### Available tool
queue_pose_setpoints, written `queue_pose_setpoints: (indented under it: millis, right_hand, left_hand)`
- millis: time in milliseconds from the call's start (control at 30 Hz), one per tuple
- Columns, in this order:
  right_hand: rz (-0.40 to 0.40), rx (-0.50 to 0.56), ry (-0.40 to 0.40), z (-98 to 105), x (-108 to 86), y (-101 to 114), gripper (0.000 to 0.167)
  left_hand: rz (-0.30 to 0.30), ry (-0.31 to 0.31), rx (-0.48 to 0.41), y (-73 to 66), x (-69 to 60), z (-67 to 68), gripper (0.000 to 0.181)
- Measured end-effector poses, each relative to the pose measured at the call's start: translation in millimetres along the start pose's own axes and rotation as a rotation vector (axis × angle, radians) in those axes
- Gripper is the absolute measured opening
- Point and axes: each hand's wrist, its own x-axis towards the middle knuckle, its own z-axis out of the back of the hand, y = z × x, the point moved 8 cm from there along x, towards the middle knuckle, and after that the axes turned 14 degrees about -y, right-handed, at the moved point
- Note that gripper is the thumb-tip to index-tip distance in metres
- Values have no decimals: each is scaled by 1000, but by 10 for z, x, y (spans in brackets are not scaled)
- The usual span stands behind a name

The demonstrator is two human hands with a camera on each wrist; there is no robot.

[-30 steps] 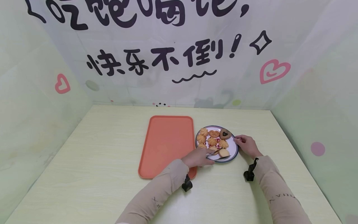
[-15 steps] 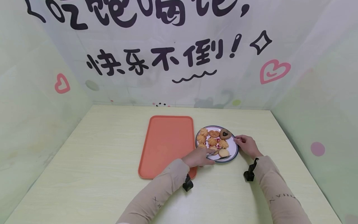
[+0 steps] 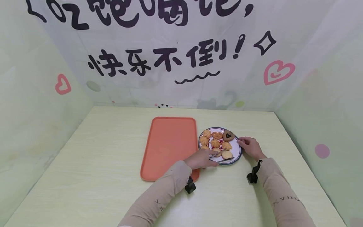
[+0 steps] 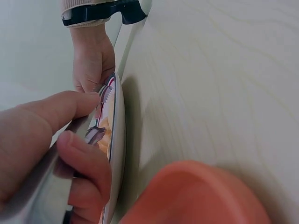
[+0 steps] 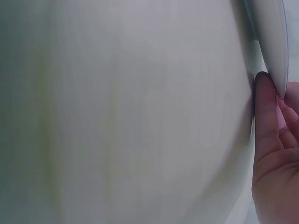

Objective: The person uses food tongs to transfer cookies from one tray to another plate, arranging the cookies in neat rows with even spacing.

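Metal tongs [image 4: 44,186] with toothed ends are held in my left hand [image 3: 199,159], thumb and fingers on either arm. Their two tips stand apart around a round pale cookie [image 3: 227,154] at the near side of a white plate [image 3: 237,153] with a blue rim. Whether they touch it, I cannot tell. On the plate's right side, my right hand [image 3: 252,148] pinches the rim, a finger underneath in the right wrist view. Several swirl cookies [image 3: 215,143], a pretzel-shaped cookie [image 3: 217,135] and a brown heart cookie [image 3: 228,135] lie on the plate. My left fingers hide part of it.
Left of the plate, close to its rim, an orange tray [image 3: 170,145] lies on the light wooden table [image 3: 93,164]. My left forearm crosses the tray's near right corner. A printed cloth wall [image 3: 136,91] closes off the back, with side walls left and right.
The tips of the tongs have shifted very slightly over the plate. Both hands, the plate and the tray stay where they were.
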Motion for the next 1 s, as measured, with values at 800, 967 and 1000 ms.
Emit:
queue_pose_setpoints:
  millis: [800, 967, 1000]
  right_hand:
    - [14, -3, -18, 8, 11, 19, 36]
    - [6, -14, -12, 10, 12, 11, 38]
    - [3, -15, -11, 10, 9, 11, 38]
  left_hand:
    - [-111, -133, 22, 56, -52, 522, 55]
    - [-88, -185, 23, 211, -105, 757, 58]
    - [-77, -192, 19, 256, -120, 805, 58]
